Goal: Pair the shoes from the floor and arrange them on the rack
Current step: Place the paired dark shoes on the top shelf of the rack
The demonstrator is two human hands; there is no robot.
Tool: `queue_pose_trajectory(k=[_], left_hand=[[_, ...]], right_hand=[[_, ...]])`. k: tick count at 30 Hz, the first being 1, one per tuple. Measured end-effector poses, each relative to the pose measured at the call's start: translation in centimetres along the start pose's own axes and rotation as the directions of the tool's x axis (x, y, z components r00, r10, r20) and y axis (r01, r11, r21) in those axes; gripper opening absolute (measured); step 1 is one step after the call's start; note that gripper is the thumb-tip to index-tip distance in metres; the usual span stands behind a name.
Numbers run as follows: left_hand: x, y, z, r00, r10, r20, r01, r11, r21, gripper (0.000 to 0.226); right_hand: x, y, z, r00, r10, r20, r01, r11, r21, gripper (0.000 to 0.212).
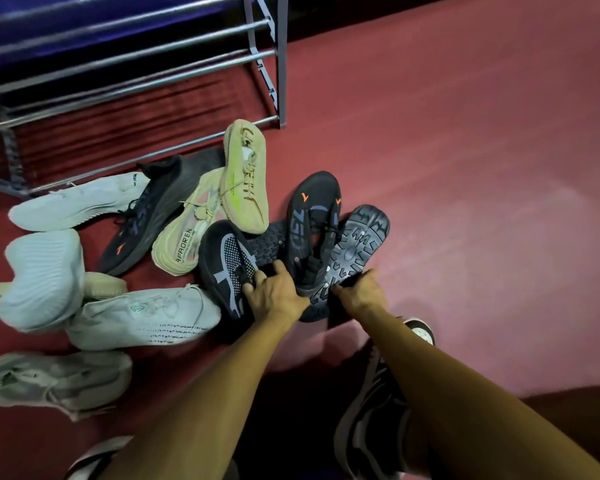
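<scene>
On a red floor (465, 168), the left hand (274, 294) grips a black mesh shoe (227, 268). The right hand (359, 292) curls around an upturned black shoe (359, 242) with a chunky lugged rubber sole. Pale knit shoes (142, 320) lie scattered near the tubular metal rack (118, 64).

One rack (280, 64). In front of it lie four pale shoes (80, 202), three beige shoes (184, 233), one mostly hidden, and five black shoes (312, 230), two showing only soles.
</scene>
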State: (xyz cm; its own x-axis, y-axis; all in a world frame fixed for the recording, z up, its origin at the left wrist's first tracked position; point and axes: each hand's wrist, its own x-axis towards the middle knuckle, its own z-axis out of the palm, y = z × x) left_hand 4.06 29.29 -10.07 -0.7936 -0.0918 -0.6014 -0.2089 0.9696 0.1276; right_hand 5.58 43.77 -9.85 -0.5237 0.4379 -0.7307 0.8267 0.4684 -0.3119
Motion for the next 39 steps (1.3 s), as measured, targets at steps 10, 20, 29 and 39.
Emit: queue_pose_trajectory(k=[10, 20, 29, 39], left_hand=[[-0.1, -0.4, -1.0, 0.998, 0.024, 0.054, -0.014, 0.985, -0.174, 0.075], [-2.2, -1.3, -6.5, 0.992, 0.122, 0.018, -0.095, 0.851, -0.516, 0.072], [-5.4, -4.4, -15.6, 0.974, 0.149, -0.173, -0.226, 0.735, -0.64, 0.035], [-10.5, -9.5, -28.2, 0.903, 0.102, -0.417, -0.361, 0.707, -0.608, 0.049]], right_hand=[[-1.1, -0.6, -0.7, 1.0, -0.018, -0.02, 0.02, 0.996, 0.091, 0.053], [-5.4, -3.4, -5.1, 0.943, -0.326, -0.069, 0.326, 0.945, -0.015, 0.04], [-10.1, -10.2, -8.0, 0.885, -0.465, 0.025, 0.466, 0.882, -0.069, 0.024], [-20.1, -20.3, -10.4, 0.821, -0.554, 0.139, 0.543, 0.833, 0.112, 0.03]])
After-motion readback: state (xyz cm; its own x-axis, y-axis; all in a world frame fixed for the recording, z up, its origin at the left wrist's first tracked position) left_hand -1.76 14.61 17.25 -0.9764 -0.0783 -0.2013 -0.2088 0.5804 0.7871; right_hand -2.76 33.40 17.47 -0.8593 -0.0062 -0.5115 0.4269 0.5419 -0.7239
